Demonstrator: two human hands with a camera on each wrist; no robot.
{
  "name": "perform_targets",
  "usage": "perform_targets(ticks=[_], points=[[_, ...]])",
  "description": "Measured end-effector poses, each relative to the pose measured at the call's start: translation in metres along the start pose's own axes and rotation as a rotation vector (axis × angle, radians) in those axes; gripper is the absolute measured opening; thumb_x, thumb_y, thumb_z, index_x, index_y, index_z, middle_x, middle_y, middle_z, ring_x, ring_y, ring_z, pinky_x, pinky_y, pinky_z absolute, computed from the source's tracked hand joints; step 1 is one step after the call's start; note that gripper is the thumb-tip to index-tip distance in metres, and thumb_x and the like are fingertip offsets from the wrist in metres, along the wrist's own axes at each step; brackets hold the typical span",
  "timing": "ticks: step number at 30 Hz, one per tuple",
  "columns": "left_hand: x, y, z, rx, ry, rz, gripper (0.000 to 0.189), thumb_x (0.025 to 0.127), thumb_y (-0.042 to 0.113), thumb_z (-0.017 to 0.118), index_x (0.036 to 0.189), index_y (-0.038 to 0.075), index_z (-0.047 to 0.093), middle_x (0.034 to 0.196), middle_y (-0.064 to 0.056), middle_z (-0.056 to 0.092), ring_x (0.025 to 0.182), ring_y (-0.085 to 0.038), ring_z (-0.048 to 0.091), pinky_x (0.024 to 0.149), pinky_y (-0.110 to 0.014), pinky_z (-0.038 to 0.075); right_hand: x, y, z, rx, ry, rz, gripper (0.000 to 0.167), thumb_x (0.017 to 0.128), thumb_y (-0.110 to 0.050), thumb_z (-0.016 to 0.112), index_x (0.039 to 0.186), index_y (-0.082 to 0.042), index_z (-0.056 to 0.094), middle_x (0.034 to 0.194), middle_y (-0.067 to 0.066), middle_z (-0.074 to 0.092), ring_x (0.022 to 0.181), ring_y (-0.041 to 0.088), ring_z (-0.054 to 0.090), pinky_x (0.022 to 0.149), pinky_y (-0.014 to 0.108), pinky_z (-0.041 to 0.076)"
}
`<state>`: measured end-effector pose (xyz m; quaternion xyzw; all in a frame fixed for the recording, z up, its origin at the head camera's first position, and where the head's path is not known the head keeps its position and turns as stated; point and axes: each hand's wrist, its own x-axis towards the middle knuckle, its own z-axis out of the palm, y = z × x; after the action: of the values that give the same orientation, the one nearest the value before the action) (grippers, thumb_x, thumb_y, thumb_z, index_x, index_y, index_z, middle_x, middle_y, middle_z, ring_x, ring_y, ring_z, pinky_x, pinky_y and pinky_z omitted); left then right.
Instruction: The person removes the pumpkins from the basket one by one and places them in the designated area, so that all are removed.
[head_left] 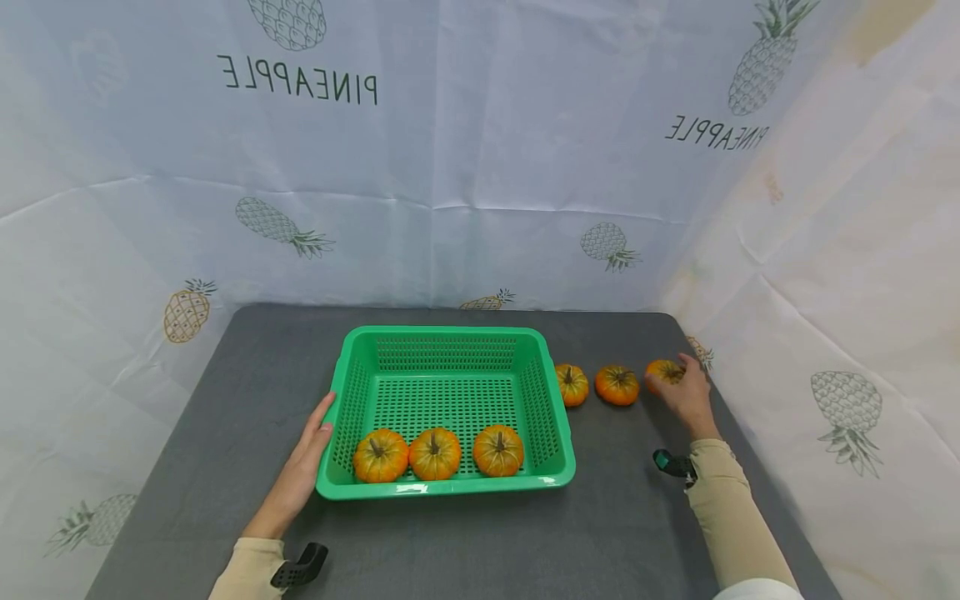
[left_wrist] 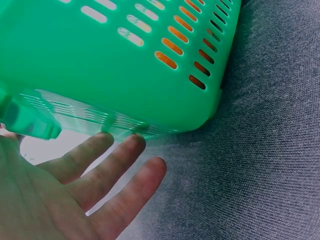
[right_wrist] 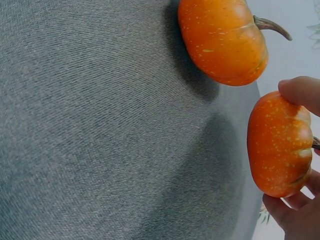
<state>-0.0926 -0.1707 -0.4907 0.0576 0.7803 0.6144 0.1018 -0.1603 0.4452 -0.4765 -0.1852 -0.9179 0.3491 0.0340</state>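
A green plastic basket [head_left: 444, 402] with slotted walls stands mid-table, three small orange pumpkins [head_left: 435, 454] lined up along its front side. At the basket's left side is my left hand [head_left: 298, 465], fingers extended along the outer wall. In the left wrist view those straight fingers [left_wrist: 117, 165] lie beside the green wall; the thumb is mostly hidden. On the far right, my right hand [head_left: 692, 402] grips another small pumpkin [right_wrist: 280, 145] between thumb and fingertips, its stem facing the palm. A neighbouring pumpkin [head_left: 617, 385] sits just left of it.
Another pumpkin [head_left: 573, 385] rests against the basket's right side. The dark grey table [head_left: 480, 550] ends close to the right hand. Pale curtains [head_left: 495, 167] printed with pineapples hang behind and at both sides.
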Motion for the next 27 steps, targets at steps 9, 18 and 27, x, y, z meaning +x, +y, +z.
perform_targets(ticks=[9, 18, 27], points=[[-0.001, 0.001, 0.0, -0.004, -0.002, 0.008, 0.058, 0.113, 0.037, 0.027, 0.165, 0.029, 0.004, 0.172, -0.013, -0.007, 0.155, -0.048, -0.007, 0.112, -0.081, 0.004, 0.001, 0.006, 0.004, 0.021, -0.028, 0.036, 0.094, 0.099, -0.039, 0.063, 0.161, 0.002, 0.006, 0.163, 0.034, 0.018, 0.145, 0.054, 0.026, 0.118, 0.066, 0.027], [0.0, 0.001, 0.0, -0.001, 0.002, 0.006, 0.057, 0.113, 0.037, 0.027, 0.165, 0.028, 0.004, 0.172, -0.013, -0.006, 0.155, -0.049, -0.005, 0.112, -0.081, 0.005, 0.003, 0.009, 0.005, 0.009, -0.046, 0.058, 0.093, 0.1, -0.039, 0.061, 0.161, 0.002, 0.005, 0.162, 0.035, 0.017, 0.145, 0.054, 0.026, 0.118, 0.066, 0.026], [0.0, 0.002, 0.0, 0.004, 0.004, 0.007, 0.057, 0.113, 0.036, 0.027, 0.165, 0.029, 0.004, 0.172, -0.014, -0.006, 0.155, -0.049, -0.005, 0.111, -0.081, 0.006, 0.004, 0.015, 0.008, 0.018, -0.046, 0.061, 0.093, 0.1, -0.042, 0.06, 0.16, 0.005, 0.007, 0.16, 0.037, 0.02, 0.145, 0.053, 0.027, 0.119, 0.065, 0.027]])
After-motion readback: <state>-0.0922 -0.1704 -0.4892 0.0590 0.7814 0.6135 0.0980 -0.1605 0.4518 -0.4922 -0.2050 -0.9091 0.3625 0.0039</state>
